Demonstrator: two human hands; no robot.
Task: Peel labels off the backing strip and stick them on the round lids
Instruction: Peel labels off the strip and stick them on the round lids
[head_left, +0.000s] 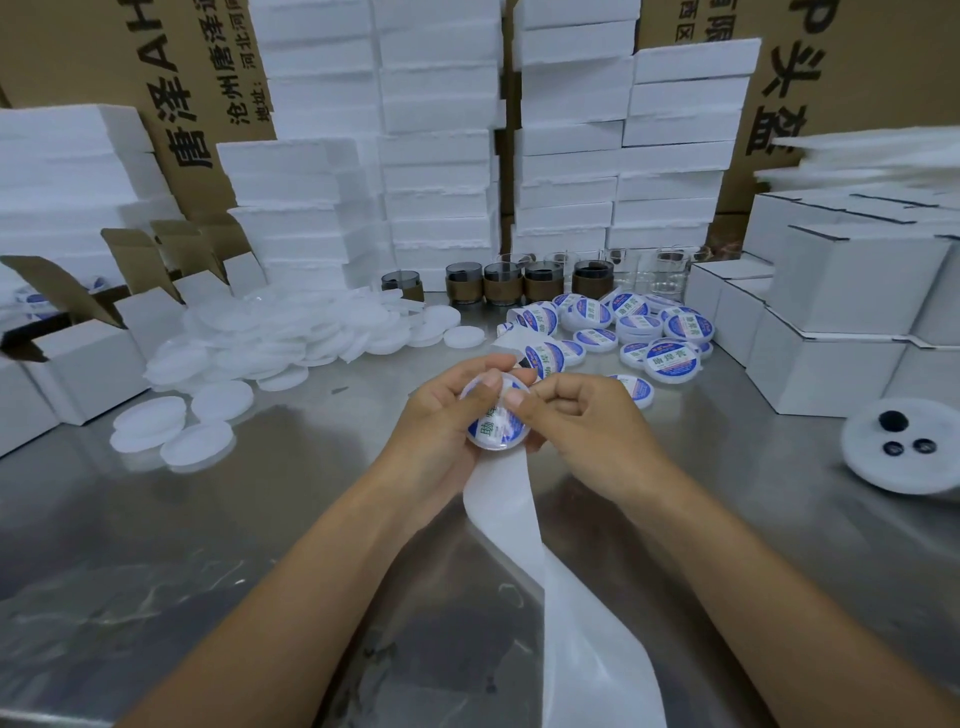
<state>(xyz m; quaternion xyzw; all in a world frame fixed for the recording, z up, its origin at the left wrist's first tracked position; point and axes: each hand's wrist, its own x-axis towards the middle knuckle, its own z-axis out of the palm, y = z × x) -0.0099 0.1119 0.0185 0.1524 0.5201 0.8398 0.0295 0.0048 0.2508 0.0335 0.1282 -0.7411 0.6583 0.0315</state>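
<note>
Two hands meet over the middle of the steel tabletop (218, 519), both on one round lid (493, 434). The left hand (441, 421) cups the lid from the left, fingers curled round its rim and thumb laid across the top. The right hand (587, 415) pinches the lid's right edge, thumb tip pressed on the blue-and-white label (483, 423) that covers its face; its other fingers are curled, and they seem to tuck behind the lid, though that side is hidden.

The white backing strip (540, 561) runs from under the lid toward the near edge, twisting as it goes. A farther part rises just beyond the hands with more blue labels on it.

To the left lies a loose heap of unlabelled lids (291, 338), spreading nearer into a few single ones. To the far right sits a cluster of labelled lids (639, 327), some stacked. A row of glass jars (519, 283) stands beyond them, in front of tall stacks of white foam blocks (441, 156) and brown cartons (810, 78). Small white boxes (831, 338) are piled at the right, open ones (88, 358) at the left. A white foam disc (878, 467) with three dark holes lies near the right edge.
</note>
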